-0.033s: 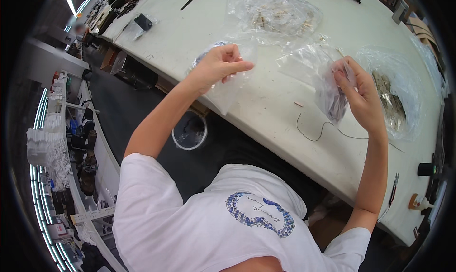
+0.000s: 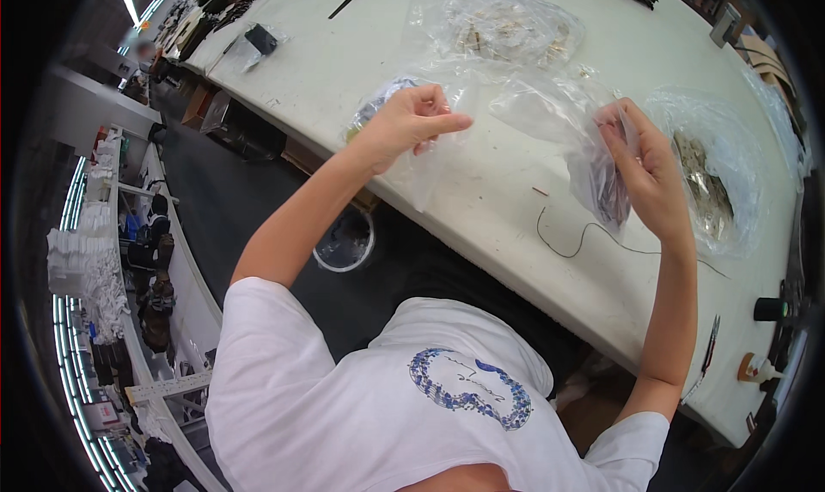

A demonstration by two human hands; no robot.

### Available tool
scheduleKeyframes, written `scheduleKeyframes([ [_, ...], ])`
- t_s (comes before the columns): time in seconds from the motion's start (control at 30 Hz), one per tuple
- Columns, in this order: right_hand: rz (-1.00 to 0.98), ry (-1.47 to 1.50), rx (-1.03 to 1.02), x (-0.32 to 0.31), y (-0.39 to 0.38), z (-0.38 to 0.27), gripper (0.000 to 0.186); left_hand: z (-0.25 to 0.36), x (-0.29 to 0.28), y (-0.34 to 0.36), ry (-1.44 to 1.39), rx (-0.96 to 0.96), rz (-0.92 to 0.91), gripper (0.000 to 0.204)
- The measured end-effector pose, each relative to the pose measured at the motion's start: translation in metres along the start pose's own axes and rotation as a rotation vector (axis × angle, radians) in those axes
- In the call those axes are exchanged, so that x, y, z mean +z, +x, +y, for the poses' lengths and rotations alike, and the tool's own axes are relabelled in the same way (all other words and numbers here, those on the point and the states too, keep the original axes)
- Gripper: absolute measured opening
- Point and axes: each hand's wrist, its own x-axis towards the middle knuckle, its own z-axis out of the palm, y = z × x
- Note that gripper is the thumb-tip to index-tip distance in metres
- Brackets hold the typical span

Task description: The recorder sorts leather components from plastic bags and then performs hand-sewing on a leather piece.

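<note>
My left hand (image 2: 411,129) is closed in a pinch on a clear plastic bag (image 2: 424,183), which hangs limp over the table's near edge. My right hand (image 2: 650,167) grips another clear plastic bag (image 2: 591,183) with greyish contents gathered at its bottom; what they are I cannot make out. Behind my left wrist lies a clear bag with bluish-white contents (image 2: 375,105), partly hidden. To the right of my right hand rests an opened bag of beige pieces (image 2: 705,183). A bigger clear bag with similar beige pieces (image 2: 507,32) lies farther back, between the hands.
On the white table (image 2: 490,217) lie a dark thread (image 2: 559,253) and a small reddish stick (image 2: 540,191). Along the right side are thread snips (image 2: 711,350), a dark spool (image 2: 771,309) and a small bottle (image 2: 756,369). A round bin (image 2: 344,244) stands below the left edge.
My left hand has shifted slightly right and toward me, uncovering more of the bag behind its wrist. The bag in my right hand has shifted a little; that hand has barely moved.
</note>
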Motion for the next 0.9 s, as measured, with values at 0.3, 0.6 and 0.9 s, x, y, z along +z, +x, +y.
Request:
scheduleKeyframes([
  [0.3,0.012,-0.170,-0.007,0.091,0.027,0.012,0.020,-0.023,0.058,0.008,-0.594,-0.066,-0.116,0.028],
  [0.6,-0.073,-0.280,0.049,0.089,0.029,0.027,0.026,-0.022,0.043,0.003,-0.325,0.089,0.032,0.020],
  [0.9,-0.109,-0.163,0.057,0.087,0.025,0.008,0.029,-0.024,0.049,0.001,-0.538,0.069,-0.061,0.019],
])
